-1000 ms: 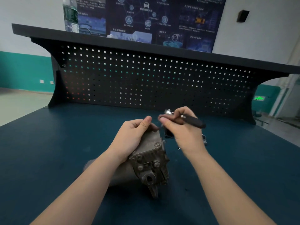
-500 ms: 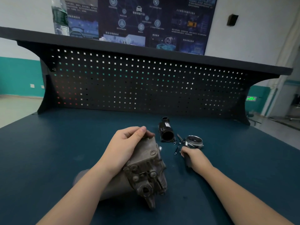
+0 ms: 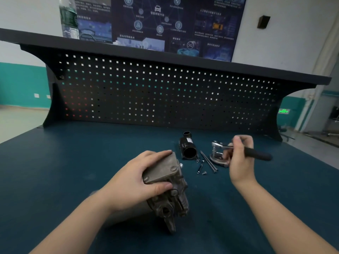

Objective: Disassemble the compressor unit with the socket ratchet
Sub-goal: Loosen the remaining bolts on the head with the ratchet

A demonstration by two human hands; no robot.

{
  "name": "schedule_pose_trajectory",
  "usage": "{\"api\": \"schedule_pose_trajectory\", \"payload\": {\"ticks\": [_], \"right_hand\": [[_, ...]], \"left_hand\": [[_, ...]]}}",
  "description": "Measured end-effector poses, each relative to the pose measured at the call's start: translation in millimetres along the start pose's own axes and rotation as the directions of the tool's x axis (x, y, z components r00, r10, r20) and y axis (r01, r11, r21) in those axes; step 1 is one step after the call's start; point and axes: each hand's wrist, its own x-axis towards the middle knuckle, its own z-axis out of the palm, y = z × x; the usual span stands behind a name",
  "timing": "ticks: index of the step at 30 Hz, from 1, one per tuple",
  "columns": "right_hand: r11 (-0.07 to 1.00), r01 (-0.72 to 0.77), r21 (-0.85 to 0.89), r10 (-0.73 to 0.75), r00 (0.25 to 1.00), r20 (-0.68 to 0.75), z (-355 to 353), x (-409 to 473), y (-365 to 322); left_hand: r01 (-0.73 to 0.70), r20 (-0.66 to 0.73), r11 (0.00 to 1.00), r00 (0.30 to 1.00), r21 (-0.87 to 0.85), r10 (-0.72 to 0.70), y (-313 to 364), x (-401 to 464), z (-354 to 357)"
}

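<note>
Gripping the grimy grey compressor unit (image 3: 165, 182), left hand (image 3: 135, 182); right hand (image 3: 238, 158) pinches ratchet (image 3: 256, 154).

1 compressor (image 3: 165, 180), 1 ratchet (image 3: 256, 154), 2 long bolts (image 3: 208, 160)

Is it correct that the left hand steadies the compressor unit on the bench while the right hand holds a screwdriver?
Not quite. The head view shows the right hand holding the socket ratchet, not a screwdriver. The left hand does steady the compressor unit on the bench.
</note>
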Motion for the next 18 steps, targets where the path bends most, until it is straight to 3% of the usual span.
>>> {"api": "schedule_pose_trajectory", "payload": {"ticks": [2,6,9,13,18], "right_hand": [[0.976,-0.078,0.203,0.085,0.996,-0.023,11,-2,-28],[0.807,-0.235,0.542,0.186,0.972,0.144,32,-16,-60],[0.751,-0.311,0.582,0.225,0.950,0.216,46,-23,-70],[0.783,-0.279,0.557,0.229,0.960,0.159,64,-25,-70],[0.701,-0.349,0.622,0.346,0.929,0.131,90,-17,-55]], "left_hand": [[0.035,-0.103,0.993,0.994,0.111,-0.024,1,-1,7],[0.190,-0.294,0.942,0.950,0.278,-0.105,1,8,18],[0.348,-0.377,0.896,0.897,0.277,-0.232,-3,22,18],[0.574,-0.485,0.785,0.768,0.232,-0.418,-5,40,16],[0.735,-0.466,0.635,0.660,0.238,-0.590,2,60,7]]}}
